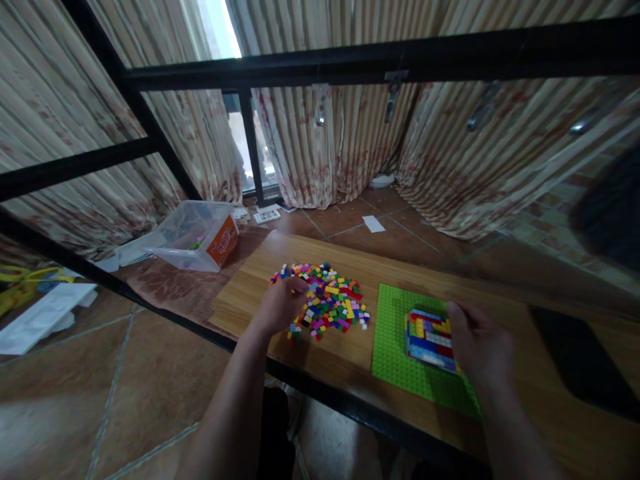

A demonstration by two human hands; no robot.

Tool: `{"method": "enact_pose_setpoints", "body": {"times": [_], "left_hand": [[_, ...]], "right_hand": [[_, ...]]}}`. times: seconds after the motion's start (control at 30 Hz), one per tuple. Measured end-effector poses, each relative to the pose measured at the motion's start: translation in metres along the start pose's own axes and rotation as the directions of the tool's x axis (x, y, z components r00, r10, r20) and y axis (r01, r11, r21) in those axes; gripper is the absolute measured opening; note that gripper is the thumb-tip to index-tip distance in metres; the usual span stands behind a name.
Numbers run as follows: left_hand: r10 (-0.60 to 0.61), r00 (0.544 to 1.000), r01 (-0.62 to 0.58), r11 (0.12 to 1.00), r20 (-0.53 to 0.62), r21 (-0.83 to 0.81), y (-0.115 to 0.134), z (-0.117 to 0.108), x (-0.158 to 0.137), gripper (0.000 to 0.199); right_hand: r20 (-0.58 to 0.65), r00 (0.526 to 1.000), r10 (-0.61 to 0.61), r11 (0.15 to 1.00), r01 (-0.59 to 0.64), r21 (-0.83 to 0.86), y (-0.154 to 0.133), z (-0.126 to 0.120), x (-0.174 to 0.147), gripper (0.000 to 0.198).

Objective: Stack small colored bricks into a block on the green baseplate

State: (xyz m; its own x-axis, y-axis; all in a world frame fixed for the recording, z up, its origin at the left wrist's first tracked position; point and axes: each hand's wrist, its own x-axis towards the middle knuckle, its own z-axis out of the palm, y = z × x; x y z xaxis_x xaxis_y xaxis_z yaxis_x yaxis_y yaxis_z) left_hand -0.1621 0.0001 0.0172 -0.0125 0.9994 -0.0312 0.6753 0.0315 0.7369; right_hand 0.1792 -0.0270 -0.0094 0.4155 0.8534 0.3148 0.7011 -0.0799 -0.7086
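My left hand (284,303) reaches into the left side of a loose pile of small colourful bricks (333,300). Its fingers are bent together among the bricks; what they pinch, if anything, is hidden. To the right lies a green studded baseplate (393,333). A low rectangular build of multicoloured bricks (427,339) sits on it, its right end partly covered by my right hand. Closed around the baseplate's right edge, my right hand (483,343) has its thumb near the far corner and its other fingers curled, partly out of sight.
All this lies on a wooden tabletop (290,250) with a black frame edge. A dark flat slab (585,357) is at the right. Beyond the table's left end stands a clear plastic bin (193,233) with an orange label. A black metal bar (350,63) crosses in front of the curtains.
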Motion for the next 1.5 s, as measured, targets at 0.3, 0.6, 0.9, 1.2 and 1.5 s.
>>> {"method": "enact_pose_setpoints", "body": {"times": [0.3, 0.6, 0.9, 1.2, 1.5], "left_hand": [[0.081, 0.965, 0.073, 0.831, 0.249, -0.552, 0.031, 0.025, -0.002, 0.019], [0.249, 0.871, 0.157, 0.675, 0.423, -0.721, 0.075, 0.064, -0.019, 0.023], [0.325, 0.845, 0.058, 0.735, 0.425, -0.676, 0.078, 0.072, -0.02, 0.028], [0.259, 0.904, 0.055, 0.717, 0.339, -0.695, 0.077, 0.089, -0.016, 0.035], [0.019, 0.898, 0.4, 0.384, 0.441, -0.832, 0.083, 0.083, -0.014, 0.025]], "right_hand": [[-0.107, 0.961, -0.257, 0.939, 0.274, 0.209, -0.037, 0.003, -0.016, 0.022], [0.275, 0.931, -0.238, 0.845, 0.059, 0.532, -0.066, 0.021, -0.048, 0.026], [0.334, 0.935, -0.123, 0.828, -0.089, 0.554, -0.056, 0.023, -0.041, 0.023], [0.352, 0.932, -0.089, 0.765, -0.163, 0.624, -0.061, 0.026, -0.044, 0.018], [0.351, 0.936, 0.0, 0.709, -0.248, 0.661, -0.068, 0.024, -0.041, 0.02]]}}
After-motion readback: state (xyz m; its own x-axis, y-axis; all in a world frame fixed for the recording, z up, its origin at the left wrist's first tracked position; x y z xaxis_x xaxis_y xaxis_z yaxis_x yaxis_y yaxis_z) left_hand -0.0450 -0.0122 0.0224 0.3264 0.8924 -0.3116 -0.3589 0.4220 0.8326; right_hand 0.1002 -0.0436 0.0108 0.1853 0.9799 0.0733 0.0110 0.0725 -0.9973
